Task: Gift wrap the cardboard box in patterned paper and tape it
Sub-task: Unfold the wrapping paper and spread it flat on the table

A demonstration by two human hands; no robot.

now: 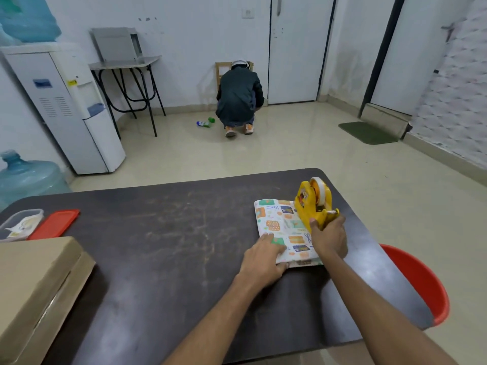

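Wrapped box point(282, 227) lying right of middle of frame on table point(171, 233), long side running up-frame. Flat left hand point(263, 255) pressing its lower-left corner, fingers straight. Curled right hand point(329, 239) gripping yellow tape holder point(313, 204) at box's right edge. Taping likely coming next.

White walls point(197, 35) and a beige floor point(263, 154) frame the room. A water dispenser point(71, 114) stands left beside a folding table point(126, 61). A green mat point(367, 133) lies right of the door point(297, 48).
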